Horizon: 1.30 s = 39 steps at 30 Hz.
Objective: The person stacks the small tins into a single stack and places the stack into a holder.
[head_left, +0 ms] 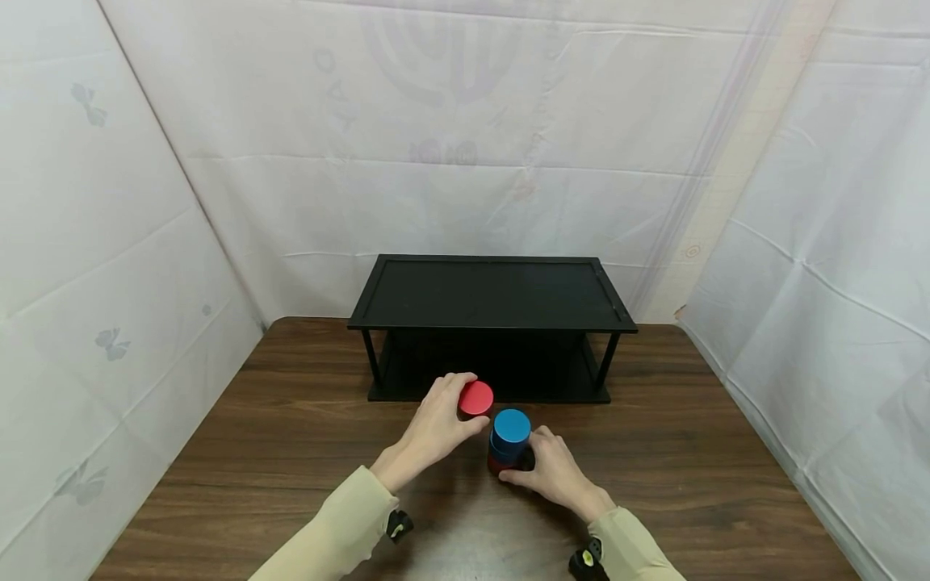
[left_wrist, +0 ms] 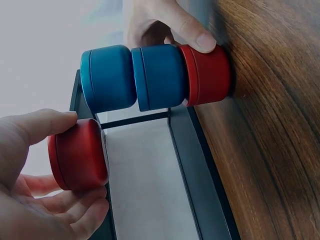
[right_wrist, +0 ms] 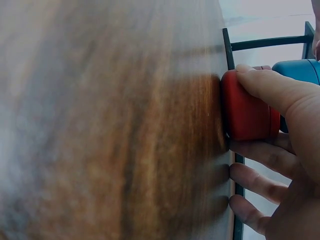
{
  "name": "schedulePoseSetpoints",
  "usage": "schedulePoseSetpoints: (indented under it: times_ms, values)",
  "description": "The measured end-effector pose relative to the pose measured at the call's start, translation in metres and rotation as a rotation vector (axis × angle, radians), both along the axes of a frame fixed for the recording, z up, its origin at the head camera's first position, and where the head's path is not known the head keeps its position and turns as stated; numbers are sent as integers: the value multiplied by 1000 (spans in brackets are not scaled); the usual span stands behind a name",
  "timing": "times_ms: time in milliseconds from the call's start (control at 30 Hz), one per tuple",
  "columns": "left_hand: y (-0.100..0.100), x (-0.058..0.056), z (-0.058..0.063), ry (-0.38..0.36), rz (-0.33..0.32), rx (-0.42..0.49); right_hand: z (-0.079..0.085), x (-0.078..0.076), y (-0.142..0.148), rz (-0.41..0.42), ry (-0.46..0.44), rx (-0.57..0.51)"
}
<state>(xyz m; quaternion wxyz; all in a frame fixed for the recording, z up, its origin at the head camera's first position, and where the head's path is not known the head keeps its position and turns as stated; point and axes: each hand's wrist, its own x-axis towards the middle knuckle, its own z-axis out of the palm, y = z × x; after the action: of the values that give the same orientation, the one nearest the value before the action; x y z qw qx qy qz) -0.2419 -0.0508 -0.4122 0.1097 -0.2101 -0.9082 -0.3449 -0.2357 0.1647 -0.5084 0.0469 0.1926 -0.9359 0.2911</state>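
Observation:
My left hand [head_left: 436,426] pinches a small red tin [head_left: 476,399] between thumb and fingers, in the air off the table. Beside it stands an upright stack of three tins. A blue tin [head_left: 512,426] is on top, another blue tin [left_wrist: 162,77] in the middle, and a red tin [left_wrist: 212,75] sits at the bottom on the table. The thumb and index finger of my right hand [head_left: 554,472] grip that bottom red tin, plain in the right wrist view. In the left wrist view the held red tin is apart from the stack, near the height of its upper tins.
A black two-tier rack [head_left: 494,292] stands at the back of the brown wooden table [head_left: 305,452], just behind the tins. White cloth sheets [head_left: 436,202] hang behind the table and along both sides.

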Motion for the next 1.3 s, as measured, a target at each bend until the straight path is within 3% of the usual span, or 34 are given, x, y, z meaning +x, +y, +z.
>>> schedulePoseSetpoints:
  times_ms: [1300]
  values:
    - [19, 2, 11, 3, -64, -2, 0, -1, 1, 20, -11, -9]
